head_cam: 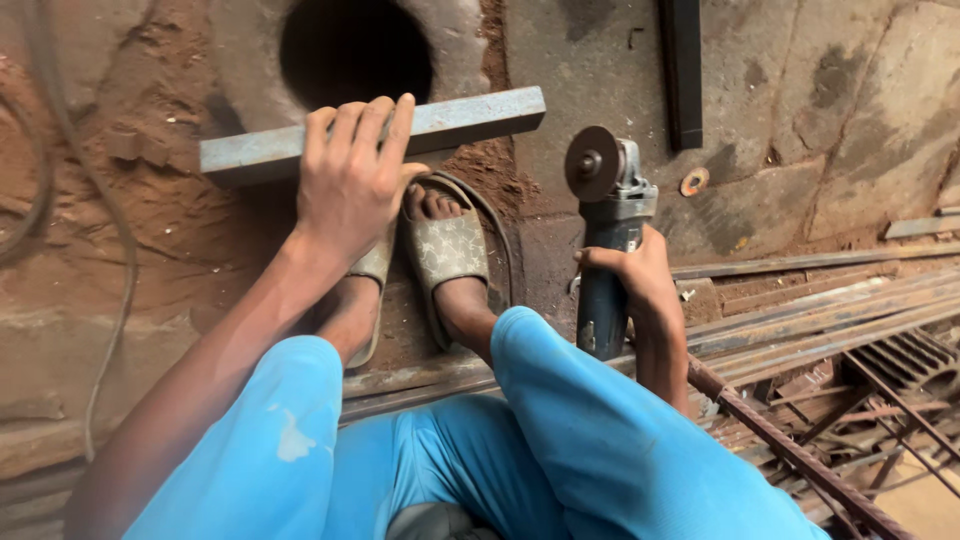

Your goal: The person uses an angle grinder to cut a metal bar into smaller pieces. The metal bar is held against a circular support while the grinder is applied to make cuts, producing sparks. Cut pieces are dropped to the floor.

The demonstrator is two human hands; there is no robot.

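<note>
My left hand (pixel 350 175) grips a grey square steel bar (pixel 470 115) that lies across in front of my feet, fingers curled over its top. An angle grinder (pixel 607 240) stands upright in my right hand (pixel 640 285), its round disc (pixel 592 163) facing up and to the left, a little to the right of the bar's end. My knees in blue trousers fill the lower frame. My sandalled feet (pixel 445 250) rest just below the bar.
A large round dark hole (pixel 355 50) in a steel plate lies beyond the bar. A black flat bar (pixel 683 70) lies at top right, and a small worn disc (pixel 694 181) near it. Rusty rods and grating (pixel 850 370) pile at the right. A cable (pixel 120 300) runs down the left.
</note>
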